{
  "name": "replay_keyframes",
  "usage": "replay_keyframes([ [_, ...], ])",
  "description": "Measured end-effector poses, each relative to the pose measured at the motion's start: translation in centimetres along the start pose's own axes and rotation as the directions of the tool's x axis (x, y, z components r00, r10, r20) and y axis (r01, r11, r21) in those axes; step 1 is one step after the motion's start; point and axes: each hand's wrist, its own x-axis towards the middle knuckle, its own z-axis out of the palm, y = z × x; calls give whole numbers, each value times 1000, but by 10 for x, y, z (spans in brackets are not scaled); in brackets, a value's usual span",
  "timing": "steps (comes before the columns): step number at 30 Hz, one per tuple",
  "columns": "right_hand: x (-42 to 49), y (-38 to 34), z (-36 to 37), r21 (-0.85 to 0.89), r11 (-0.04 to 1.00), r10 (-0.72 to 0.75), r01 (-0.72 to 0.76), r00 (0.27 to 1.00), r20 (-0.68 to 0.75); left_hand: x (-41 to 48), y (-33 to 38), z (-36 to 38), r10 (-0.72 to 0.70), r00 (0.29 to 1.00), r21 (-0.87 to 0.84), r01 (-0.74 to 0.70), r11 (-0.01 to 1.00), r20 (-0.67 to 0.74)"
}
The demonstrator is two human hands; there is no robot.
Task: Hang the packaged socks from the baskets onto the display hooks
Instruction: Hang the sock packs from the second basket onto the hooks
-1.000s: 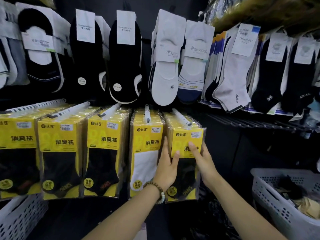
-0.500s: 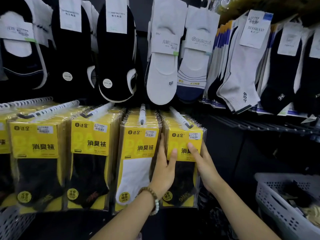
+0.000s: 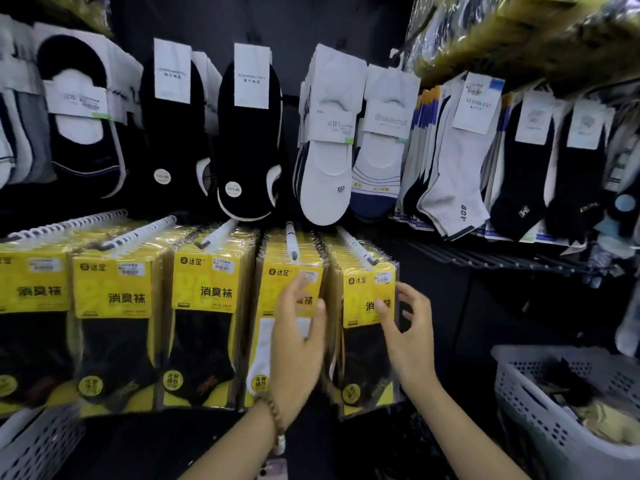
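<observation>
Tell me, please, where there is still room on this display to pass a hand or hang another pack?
Free: the dark gap right of the rightmost yellow stack, under the bare wire hooks and above the right basket. Crowded: the yellow stacks hang edge to edge, and the upper socks overlap.

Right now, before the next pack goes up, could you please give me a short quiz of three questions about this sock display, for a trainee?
1. True or false: the yellow pack behind the left hand shows a white sock.
2. The basket with loose stock inside stands: A) lower right, B) top centre, C) between the hands.
3. Fill in: the right hand is in front of the last pack at the ____ end of its row.
Key: 1 true; 2 A; 3 right.
</observation>
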Motion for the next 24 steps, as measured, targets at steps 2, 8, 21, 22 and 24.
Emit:
replay_keyframes([
  [2, -11, -10, 8, -33, 999, -18, 20, 998, 63, 6, -5, -21, 29, 994, 70, -21, 997, -104],
  [8, -35, -28, 60, -49, 998, 47, -29, 905, 423, 13, -32, -40, -167, 979, 183, 143, 973, 120],
  [21, -47, -1, 96, 97, 912, 327, -398, 851, 411, 25, -51, -47, -380, 899, 53, 378, 924, 217],
  [22, -44, -2, 100, 129, 910, 314, -393, 859, 403, 28, -52, -45, -371, 905, 43, 370, 928, 209],
  [24, -38, -1, 106, 174, 914, 282, -366, 883, 375, 32, -53, -42, -342, 919, 31, 342, 939, 196],
])
